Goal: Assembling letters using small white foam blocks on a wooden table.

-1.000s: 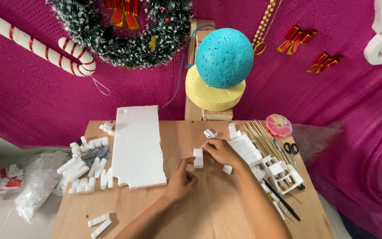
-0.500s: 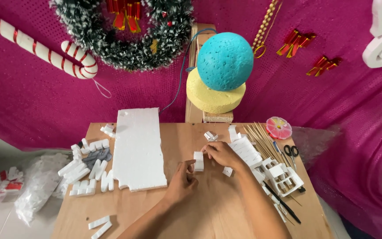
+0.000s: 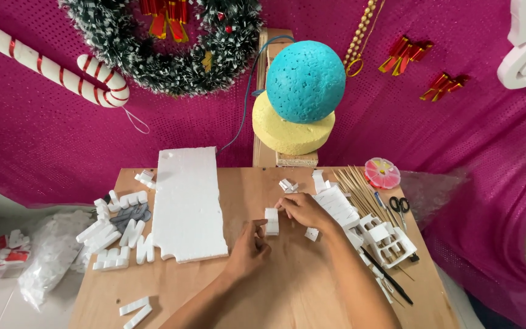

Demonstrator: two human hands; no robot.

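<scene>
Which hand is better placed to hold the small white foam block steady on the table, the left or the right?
Probably the right hand: its fingertips already touch the top of the small white foam block. The left hand lies just below the block, fingers pointing towards it, seemingly without a grip.

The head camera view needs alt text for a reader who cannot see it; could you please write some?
Two bare hands meet at a small white foam block on a wooden table: the left hand touches it from below, the right hand from the side. A large white foam sheet and cut foam pieces lie to the left.
</scene>
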